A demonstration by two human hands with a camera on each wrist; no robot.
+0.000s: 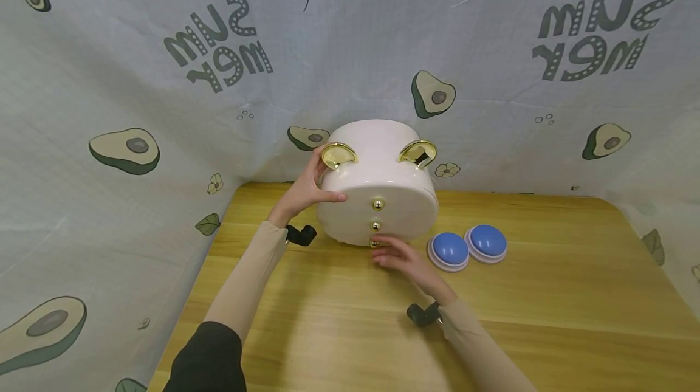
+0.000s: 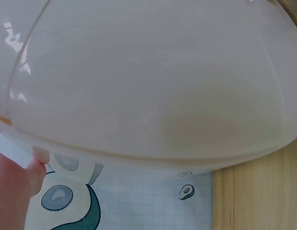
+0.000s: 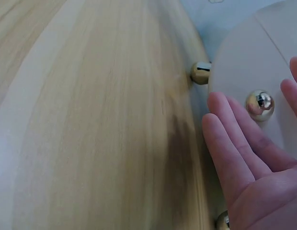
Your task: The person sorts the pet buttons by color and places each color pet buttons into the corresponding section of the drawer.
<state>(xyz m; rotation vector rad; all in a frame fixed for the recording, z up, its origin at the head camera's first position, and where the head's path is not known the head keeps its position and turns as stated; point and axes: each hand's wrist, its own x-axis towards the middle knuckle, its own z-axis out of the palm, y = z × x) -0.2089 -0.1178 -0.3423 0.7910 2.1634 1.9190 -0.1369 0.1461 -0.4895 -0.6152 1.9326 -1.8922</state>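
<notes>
Head view shows me the white case (image 1: pixel 377 137) near the back of the wooden table (image 1: pixel 558 282), the left hand (image 1: pixel 306 190) gripping its left side, thumb in front. The right hand (image 1: pixel 403 261), fingers nearly straight, hovers by its lowest gold knob (image 1: pixel 374 243).

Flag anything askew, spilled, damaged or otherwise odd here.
No spill or damage shows around the white box. The one oddity is the grey lettering on the cloth behind it: "SUM" runs backwards, as if mirrored.
</notes>
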